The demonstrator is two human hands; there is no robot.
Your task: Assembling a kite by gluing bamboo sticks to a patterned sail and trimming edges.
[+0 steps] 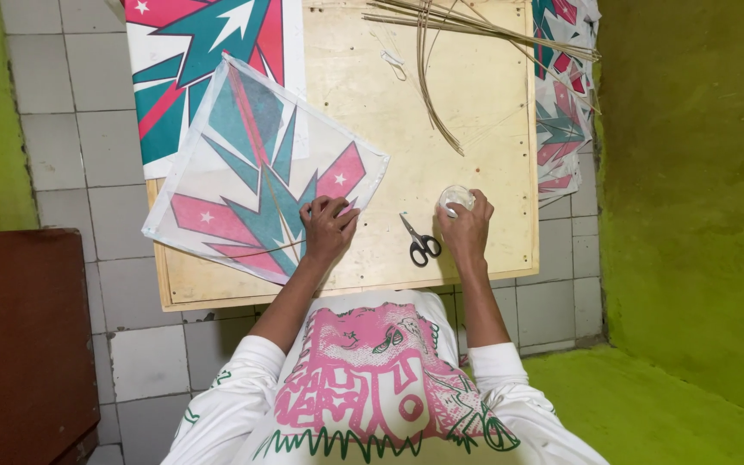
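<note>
Between both hands, scissors (422, 242), bamboo sticks (467, 26) beyond

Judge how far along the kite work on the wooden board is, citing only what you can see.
Done: the printed kite sheet lies cut, thin sticks apparently on it. In hand: the left hand presses its corner; the right hand holds a small clear container. Left: spare bamboo sticks, more printed sheets and scissors lie unused.

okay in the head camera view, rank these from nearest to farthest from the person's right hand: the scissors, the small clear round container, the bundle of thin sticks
1. Small clear round container: under the right hand, at its fingertips.
2. Scissors: just beside it, toward the left hand.
3. Bundle of thin sticks: far edge of the wooden board.
</note>
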